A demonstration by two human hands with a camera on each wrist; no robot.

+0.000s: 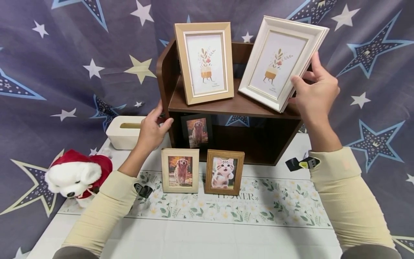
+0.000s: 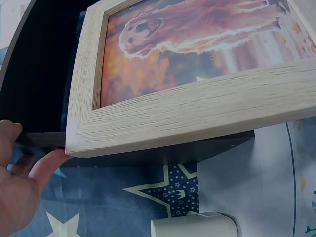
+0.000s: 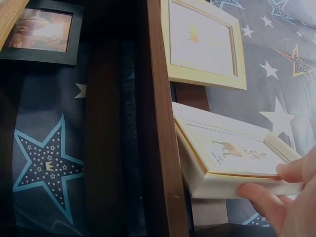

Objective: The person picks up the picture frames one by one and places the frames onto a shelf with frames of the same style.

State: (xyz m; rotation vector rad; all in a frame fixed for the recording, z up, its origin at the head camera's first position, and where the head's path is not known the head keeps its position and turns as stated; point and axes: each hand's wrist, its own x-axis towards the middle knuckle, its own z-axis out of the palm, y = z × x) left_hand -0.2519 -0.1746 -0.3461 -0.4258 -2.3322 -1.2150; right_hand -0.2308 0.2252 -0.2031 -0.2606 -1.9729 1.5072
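Observation:
In the head view, a white picture frame leans tilted on the upper board of a dark brown shelf. My right hand holds it by its right edge, thumb on the front and fingers behind. Beside it stands a tan picture frame with the same potted-plant print. My left hand grips the shelf's left side panel. Up close in the left wrist view, the thumb lies by the panel's edge, near the corner of a pale wood frame with a dog photo.
A black dog-photo frame stands in the lower compartment. Before the shelf are the pale dog frame and a brown kitten-photo frame on a floral runner. At left are a white tissue box and a plush dog.

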